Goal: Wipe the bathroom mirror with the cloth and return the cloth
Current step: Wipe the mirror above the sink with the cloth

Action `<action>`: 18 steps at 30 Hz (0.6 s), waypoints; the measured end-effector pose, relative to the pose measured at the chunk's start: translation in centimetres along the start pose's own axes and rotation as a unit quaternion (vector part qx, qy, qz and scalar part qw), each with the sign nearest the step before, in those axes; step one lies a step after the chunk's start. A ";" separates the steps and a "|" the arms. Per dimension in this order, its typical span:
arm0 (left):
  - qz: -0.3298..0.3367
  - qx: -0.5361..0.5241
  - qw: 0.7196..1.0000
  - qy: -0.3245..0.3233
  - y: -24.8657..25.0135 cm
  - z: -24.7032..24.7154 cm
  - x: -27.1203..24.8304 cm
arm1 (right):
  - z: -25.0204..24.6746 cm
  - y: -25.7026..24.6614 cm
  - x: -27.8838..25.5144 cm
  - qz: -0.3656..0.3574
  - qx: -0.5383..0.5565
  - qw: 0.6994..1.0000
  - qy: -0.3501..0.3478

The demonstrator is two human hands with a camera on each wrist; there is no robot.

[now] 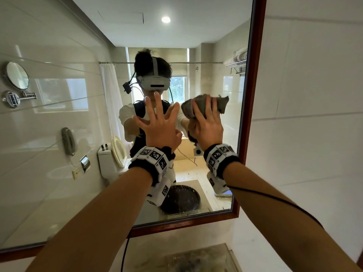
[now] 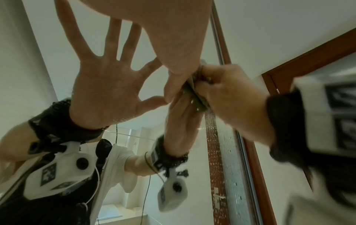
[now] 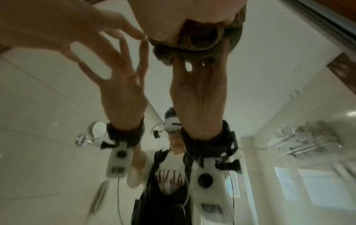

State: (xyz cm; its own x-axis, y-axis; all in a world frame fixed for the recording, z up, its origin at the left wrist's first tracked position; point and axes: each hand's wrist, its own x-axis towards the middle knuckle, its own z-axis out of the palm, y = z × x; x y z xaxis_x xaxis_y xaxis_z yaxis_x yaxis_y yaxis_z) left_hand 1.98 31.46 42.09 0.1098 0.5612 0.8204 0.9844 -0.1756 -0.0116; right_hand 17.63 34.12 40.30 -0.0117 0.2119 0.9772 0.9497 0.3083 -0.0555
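Observation:
A wide bathroom mirror (image 1: 78,134) in a dark wood frame (image 1: 253,95) fills the head view. My left hand (image 1: 159,118) lies flat on the glass with its fingers spread wide and holds nothing. Just to its right, my right hand (image 1: 208,122) grips a crumpled grey cloth (image 1: 220,105) and presses it to the glass near the right frame. The left wrist view shows the right hand (image 2: 231,94) bunched round the cloth (image 2: 194,97). In the right wrist view the cloth (image 3: 202,38) sits wadded under the palm, against its own reflection.
A white tiled wall (image 1: 314,114) runs right of the frame. Below the mirror lies a stone counter (image 1: 196,260). Water droplets (image 2: 217,152) streak the glass by the right frame. A person with a headset, a toilet and a towel rack appear only as reflections.

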 end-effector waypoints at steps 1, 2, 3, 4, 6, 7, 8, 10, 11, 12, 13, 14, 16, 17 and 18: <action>-0.003 -0.001 1.000 0.000 0.1 -0.1 -0.1 | 0.0 0.1 -1.6 0.001 0.003 1.000 -0.015; -0.005 -0.001 1.000 -0.001 0.2 -0.1 -0.1 | -0.1 0.1 -3.1 0.002 0.006 0.999 -0.032; -0.007 -0.003 1.000 -0.002 0.3 -0.1 -0.1 | -0.2 0.2 -4.4 0.004 0.009 0.999 -0.049; -0.009 -0.005 1.000 -0.002 0.3 -0.1 -0.2 | -0.3 0.3 -5.5 0.004 0.010 0.998 -0.061; -0.010 -0.004 1.000 0.004 0.3 -0.1 -0.2 | -0.4 0.4 -6.4 0.003 0.012 0.997 -0.073; -0.009 -0.001 1.000 0.006 0.3 0.0 -0.2 | -0.4 0.4 -6.3 0.004 0.014 0.997 -0.076; -0.009 0.001 1.000 0.006 0.3 0.0 -0.2 | -0.4 0.4 -6.0 0.006 0.015 0.997 -0.076; -0.009 0.000 1.000 0.006 0.3 0.0 -0.3 | -0.5 0.4 -4.8 0.017 0.016 0.998 -0.066; -0.007 -0.001 1.000 0.009 0.3 0.0 -0.4 | -0.6 0.4 -4.0 0.027 0.015 0.998 -0.060; -0.008 -0.001 1.000 0.012 0.3 0.0 -0.4 | -0.6 0.4 -2.9 0.037 0.012 0.998 -0.054; -0.008 0.000 1.000 0.012 0.3 0.1 -0.4 | -0.6 0.4 -1.7 0.047 0.006 0.998 -0.047; -0.007 -0.001 1.000 0.011 0.3 0.1 -0.4 | -0.6 0.4 -0.1 0.055 -0.004 0.998 -0.043; -0.008 -0.002 1.000 0.004 0.3 -0.1 -0.4 | -0.7 0.2 3.2 0.066 -0.032 0.996 -0.045; -0.008 -0.001 1.000 0.003 0.3 -0.1 -0.4 | -1.0 0.0 4.7 0.068 -0.047 0.995 -0.054; -0.009 0.000 1.000 0.002 0.4 -0.2 -0.4 | -1.3 -0.2 6.1 0.067 -0.058 0.994 -0.066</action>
State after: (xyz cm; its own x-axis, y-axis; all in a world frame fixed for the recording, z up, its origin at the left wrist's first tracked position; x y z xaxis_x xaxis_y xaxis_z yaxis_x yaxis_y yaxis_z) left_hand 2.33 30.99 41.86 0.0922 0.5616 0.8222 0.9861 -0.1663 0.0031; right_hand 17.75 34.17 46.50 0.0835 0.3655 0.9270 0.9751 0.1617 -0.1516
